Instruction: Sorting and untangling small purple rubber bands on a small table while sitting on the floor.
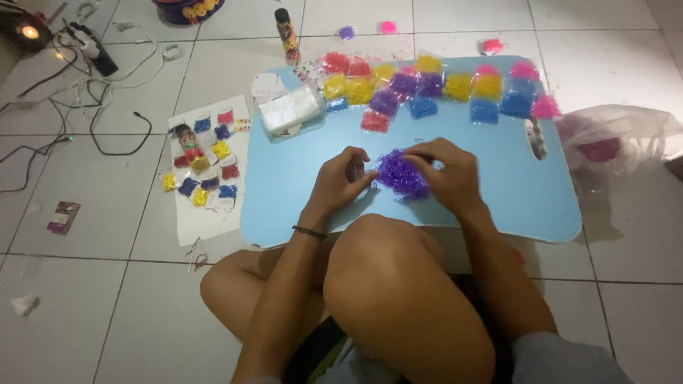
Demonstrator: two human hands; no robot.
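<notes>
A loose heap of small purple rubber bands (pixel 398 175) lies on a light blue lap table (pixel 498 185). My left hand (pixel 340 179) rests at the heap's left edge, its fingertips pinching at the bands. My right hand (pixel 447 173) covers the heap's right side, fingers curled into it. Along the table's far edge sit several small clear bags of coloured bands (pixel 427 89) in red, yellow, purple, blue and pink. My bent knee (pixel 395 284) rises just in front of the table.
A clear plastic box (pixel 290 112) stands at the table's back left. A white sheet with several small bags (pixel 206 167) lies on the tiled floor to the left. A glue stick (pixel 287 34), cables (pixel 92 92) and a crumpled plastic bag (pixel 612 135) lie around.
</notes>
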